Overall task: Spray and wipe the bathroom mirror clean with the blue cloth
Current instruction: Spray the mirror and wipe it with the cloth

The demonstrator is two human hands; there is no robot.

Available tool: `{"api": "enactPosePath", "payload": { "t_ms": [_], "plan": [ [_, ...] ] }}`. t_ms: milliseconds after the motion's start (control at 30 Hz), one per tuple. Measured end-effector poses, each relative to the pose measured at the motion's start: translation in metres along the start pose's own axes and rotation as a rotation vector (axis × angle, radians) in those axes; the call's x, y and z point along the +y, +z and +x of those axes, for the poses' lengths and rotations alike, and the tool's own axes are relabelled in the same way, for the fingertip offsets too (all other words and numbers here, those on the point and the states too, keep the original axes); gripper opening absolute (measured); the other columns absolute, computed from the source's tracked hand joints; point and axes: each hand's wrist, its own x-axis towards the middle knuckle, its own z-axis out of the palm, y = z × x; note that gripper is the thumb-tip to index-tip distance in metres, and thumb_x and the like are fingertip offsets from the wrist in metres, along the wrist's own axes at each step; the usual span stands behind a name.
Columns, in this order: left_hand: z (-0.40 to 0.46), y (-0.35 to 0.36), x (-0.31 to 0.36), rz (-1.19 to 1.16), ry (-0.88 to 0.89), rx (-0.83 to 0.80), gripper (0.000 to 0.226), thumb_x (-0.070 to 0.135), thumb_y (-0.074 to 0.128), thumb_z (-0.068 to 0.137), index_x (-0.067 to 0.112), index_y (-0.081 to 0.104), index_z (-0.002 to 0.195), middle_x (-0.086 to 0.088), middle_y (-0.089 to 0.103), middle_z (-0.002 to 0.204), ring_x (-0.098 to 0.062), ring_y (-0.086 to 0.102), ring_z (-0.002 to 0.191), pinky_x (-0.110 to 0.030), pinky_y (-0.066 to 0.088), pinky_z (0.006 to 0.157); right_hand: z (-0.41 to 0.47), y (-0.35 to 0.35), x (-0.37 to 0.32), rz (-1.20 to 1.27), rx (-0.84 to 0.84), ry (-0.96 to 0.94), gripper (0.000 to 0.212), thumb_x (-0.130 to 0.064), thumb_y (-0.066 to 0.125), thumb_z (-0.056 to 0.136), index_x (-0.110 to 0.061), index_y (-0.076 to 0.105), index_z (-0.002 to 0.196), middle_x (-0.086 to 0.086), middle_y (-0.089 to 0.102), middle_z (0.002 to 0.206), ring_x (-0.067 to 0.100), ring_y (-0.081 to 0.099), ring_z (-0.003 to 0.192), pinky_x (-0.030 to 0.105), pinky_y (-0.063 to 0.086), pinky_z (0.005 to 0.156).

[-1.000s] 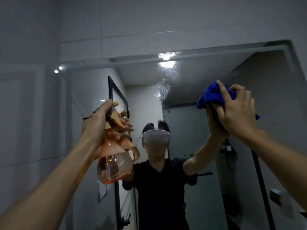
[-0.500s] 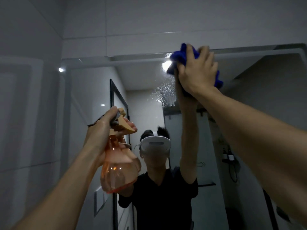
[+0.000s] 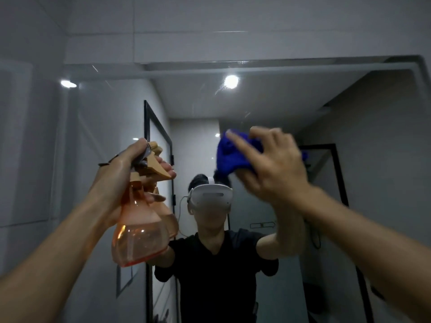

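Bunched blue cloth (image 3: 229,157) against mirror (image 3: 291,94) centre, faint streaks near its top edge

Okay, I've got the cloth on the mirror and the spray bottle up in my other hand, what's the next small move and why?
Probably sweep the blue cloth in your right hand back up toward the faint streaks beside the reflected ceiling light on the mirror; the spray bottle in your left hand can wait.

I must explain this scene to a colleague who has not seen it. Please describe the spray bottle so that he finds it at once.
Start from the big wall mirror. In front of its left part, the left hand grips a spray bottle by the neck. It is clear orange plastic, part full of liquid, with a tan trigger head, unlike the blue cloth in the right hand.
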Motion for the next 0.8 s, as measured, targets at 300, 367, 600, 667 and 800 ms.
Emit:
{"api": "enactPosePath", "payload": {
  "t_ms": [300, 367, 600, 667, 800],
  "plan": [
    [0.002, 0.002, -0.001, 0.044, 0.051, 0.029, 0.046, 0.048, 0.056, 0.092, 0.008, 0.068, 0.112, -0.015, 0.076, 0.102, -0.031, 0.074, 0.095, -0.053, 0.058, 0.083, 0.146, 0.014, 0.037, -0.020, -0.038, 0.659, 0.059, -0.043, 0.047, 0.095, -0.028, 0.029, 0.149, 0.016, 0.033, 0.146, 0.040, 0.037, 0.126, 0.052, 0.034, 0.098],
    [0.003, 0.000, 0.000, 0.058, 0.037, 0.029, 0.047, 0.048, 0.055, 0.093, 0.008, 0.067, 0.114, -0.017, 0.076, 0.104, -0.031, 0.074, 0.095, -0.061, 0.048, 0.098, 0.160, 0.019, -0.001, 0.004, -0.041, 0.554, 0.061, -0.042, 0.049, 0.092, -0.029, 0.031, 0.149, 0.014, 0.034, 0.146, 0.038, 0.037, 0.127, 0.051, 0.034, 0.097],
    [0.004, 0.000, 0.003, 0.069, 0.040, 0.032, 0.045, 0.049, 0.055, 0.094, 0.013, 0.066, 0.119, -0.016, 0.075, 0.108, -0.031, 0.075, 0.092, -0.037, 0.060, 0.057, 0.058, 0.018, -0.060, 0.057, -0.001, -0.048, 0.063, -0.049, 0.052, 0.091, -0.025, 0.043, 0.148, 0.011, 0.053, 0.132, 0.033, 0.048, 0.111, 0.047, 0.040, 0.086],
    [0.004, 0.000, 0.003, 0.058, 0.051, 0.038, 0.045, 0.047, 0.057, 0.094, 0.012, 0.066, 0.119, -0.018, 0.074, 0.109, -0.031, 0.075, 0.093, -0.045, 0.057, 0.084, 0.037, 0.013, -0.043, 0.044, 0.035, -0.082, 0.061, -0.048, 0.055, 0.090, -0.024, 0.048, 0.146, 0.012, 0.057, 0.125, 0.034, 0.052, 0.104, 0.045, 0.040, 0.081],
    [0.001, 0.001, 0.005, 0.053, 0.055, 0.018, 0.048, 0.047, 0.057, 0.093, 0.005, 0.068, 0.113, -0.019, 0.074, 0.107, -0.030, 0.075, 0.091, -0.045, 0.055, 0.084, 0.030, 0.005, 0.008, 0.000, 0.026, 0.001, 0.062, -0.050, 0.055, 0.090, -0.026, 0.046, 0.147, 0.013, 0.053, 0.126, 0.033, 0.050, 0.104, 0.042, 0.040, 0.081]
  ]
}}
